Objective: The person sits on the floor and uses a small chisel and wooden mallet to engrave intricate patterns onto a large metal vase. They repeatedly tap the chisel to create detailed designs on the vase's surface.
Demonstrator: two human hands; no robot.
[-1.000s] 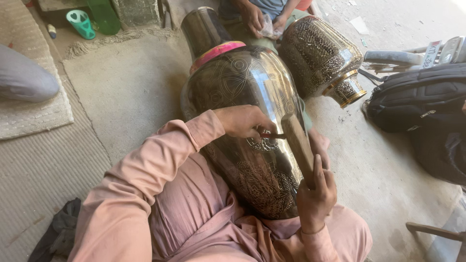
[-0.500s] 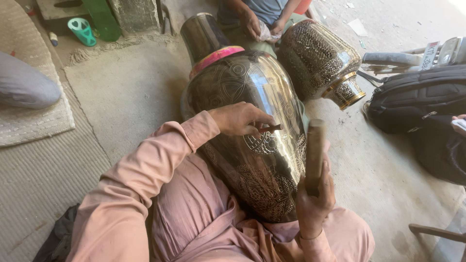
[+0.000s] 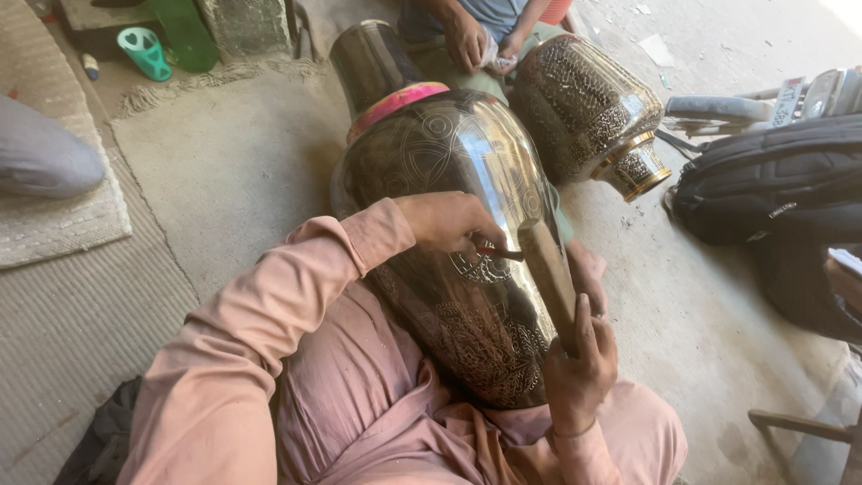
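Note:
A large dark engraved metal vase (image 3: 449, 162) lies across my lap, a pink band around its neck. My left hand (image 3: 446, 222) pinches a small chisel (image 3: 499, 254) whose tip rests on the vase's patterned belly. My right hand (image 3: 579, 373) grips a wooden mallet stick (image 3: 548, 274), held upright with its top end right next to the chisel's butt. My pink sleeves cover both arms.
Another person's hands (image 3: 480, 40) hold a cloth on a second engraved vase (image 3: 588, 112) at the top. A black backpack (image 3: 772, 193) lies at the right. Green plastic items (image 3: 166, 45) and a woven mat (image 3: 54, 216) lie at the left.
The wooden stick swung away to the right, then came back down against the chisel. My left hand kept the chisel on the vase.

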